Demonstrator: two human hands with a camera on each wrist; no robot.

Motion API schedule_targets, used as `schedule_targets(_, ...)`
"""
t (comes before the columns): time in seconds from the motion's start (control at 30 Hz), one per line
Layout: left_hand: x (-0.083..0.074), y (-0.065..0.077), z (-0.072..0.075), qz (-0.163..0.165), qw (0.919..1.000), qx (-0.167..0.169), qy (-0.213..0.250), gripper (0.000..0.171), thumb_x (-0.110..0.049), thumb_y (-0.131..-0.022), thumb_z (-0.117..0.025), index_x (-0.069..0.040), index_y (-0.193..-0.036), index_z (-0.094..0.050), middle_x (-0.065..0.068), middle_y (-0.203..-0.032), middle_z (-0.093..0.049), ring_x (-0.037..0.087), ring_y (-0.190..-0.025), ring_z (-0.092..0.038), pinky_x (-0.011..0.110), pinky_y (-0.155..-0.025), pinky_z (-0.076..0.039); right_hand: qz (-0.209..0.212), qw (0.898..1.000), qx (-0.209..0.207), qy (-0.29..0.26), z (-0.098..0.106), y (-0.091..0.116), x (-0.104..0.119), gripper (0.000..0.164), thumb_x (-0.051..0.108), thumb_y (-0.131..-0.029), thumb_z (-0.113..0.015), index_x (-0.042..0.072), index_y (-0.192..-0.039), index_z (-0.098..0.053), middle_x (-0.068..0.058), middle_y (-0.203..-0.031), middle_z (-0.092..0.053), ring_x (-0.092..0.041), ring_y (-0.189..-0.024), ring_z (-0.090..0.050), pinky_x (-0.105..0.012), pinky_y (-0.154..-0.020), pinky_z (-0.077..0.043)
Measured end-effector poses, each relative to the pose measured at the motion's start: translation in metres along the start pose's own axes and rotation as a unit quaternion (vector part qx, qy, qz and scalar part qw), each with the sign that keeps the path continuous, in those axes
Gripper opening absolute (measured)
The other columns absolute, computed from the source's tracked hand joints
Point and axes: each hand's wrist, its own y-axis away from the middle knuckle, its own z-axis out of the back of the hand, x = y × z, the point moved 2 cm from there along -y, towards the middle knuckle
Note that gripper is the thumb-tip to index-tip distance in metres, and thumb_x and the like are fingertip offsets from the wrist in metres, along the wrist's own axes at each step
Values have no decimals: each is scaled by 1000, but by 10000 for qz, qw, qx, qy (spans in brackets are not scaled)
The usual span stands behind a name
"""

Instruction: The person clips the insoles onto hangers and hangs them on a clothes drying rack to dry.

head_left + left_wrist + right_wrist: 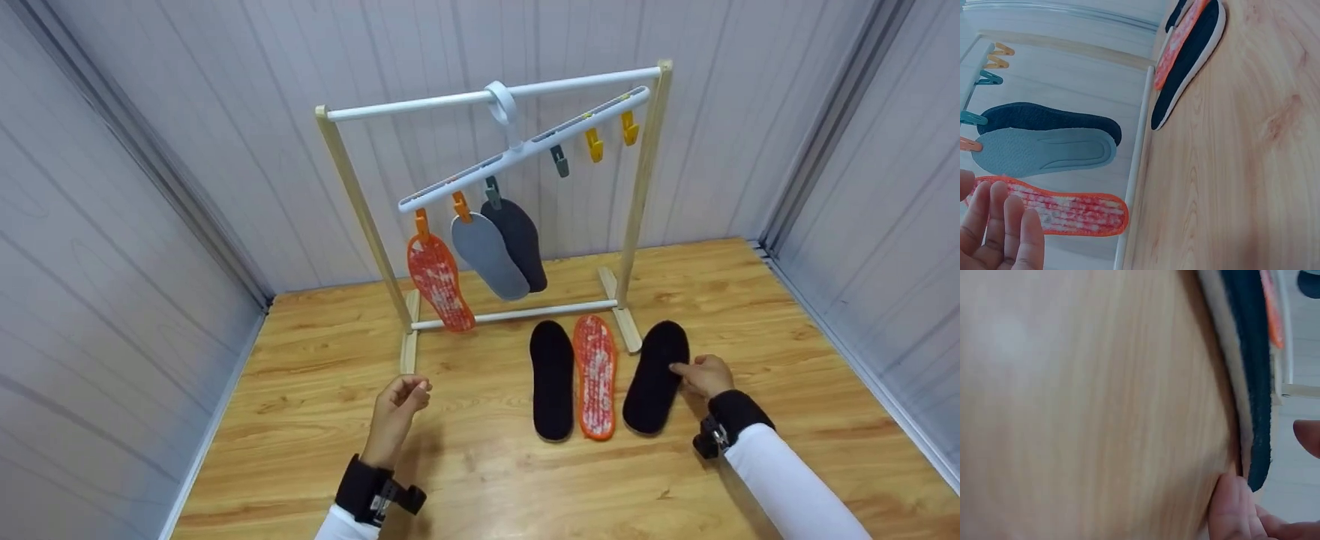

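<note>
My right hand [709, 375] is at the right edge of a black insole [654, 386] lying on the wooden tabletop. In the right wrist view its fingers [1233, 503] touch the table right at the insole's pale side, while the thumb [1310, 437] stands apart from it. To the left, a red-and-white insole [596, 382] with an orange rim and another black insole [551, 382] lie side by side. My left hand [397, 412], fingers loosely curled and holding nothing, hovers in front of the rack's left foot.
A wooden rack with a white top bar [420, 105] carries a tilted clip hanger [517, 154]. Clipped on it hang a red-and-white insole [441, 285], a grey insole [489, 256] and a dark insole [523, 244]. A grey clip [559, 160] and two yellow clips [594, 145] hang bare.
</note>
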Motion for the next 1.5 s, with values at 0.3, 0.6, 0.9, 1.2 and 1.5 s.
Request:
schedule_targets(0.3,8,12,-3,-31,10000,79,8,23,-12,-96,-55,9,-104,-56,5,-93,-61,13,-83,-58,26,-79,-50,637,9900,-478,1167,-13,-6,5,39,21,-83,-68,8,-65,-35,0,-61,-35,-16,-56,-39,-27,-52,-34)
schedule_targets(0.6,9,25,-3,114,9999,80,66,22,-12,-96,-55,9,-102,-56,10,-95,-61,15,-84,-58,27,-81,-50,418,9889,-657,1262,-13,-6,5,36,19,-79,-73,-6,-80,-48,-9,-72,-45,-23,-67,-45,-29,-59,-39)
schedule_targets(0.9,7,31,-8,162,9998,79,119,20,-11,-95,-55,8,-100,-55,8,-94,-59,16,-85,-57,28,-81,-49,365,9931,-569,961,-12,-8,6,32,20,-81,-72,-3,-73,-52,-7,-68,-50,-22,-63,-47,-30,-58,-40)
schedule_targets(1.2,8,34,-11,387,9988,102,296,21,-13,-95,-56,7,-101,-55,12,-96,-59,15,-85,-57,30,-82,-48,129,9982,-327,-481,-2,-10,-8,20,10,-87,-64,-3,-84,-49,-3,-67,-56,-11,-57,-55,-22,-52,-48)
schedule_targets(1.5,7,29,-15,311,9986,248,360,18,-12,-95,-56,5,-99,-57,5,-92,-59,15,-84,-57,30,-83,-49,-203,9483,-209,-3162,1,12,-19,25,8,-91,-59,2,-107,-42,6,-88,-56,-5,-74,-62,-25,-72,-55)
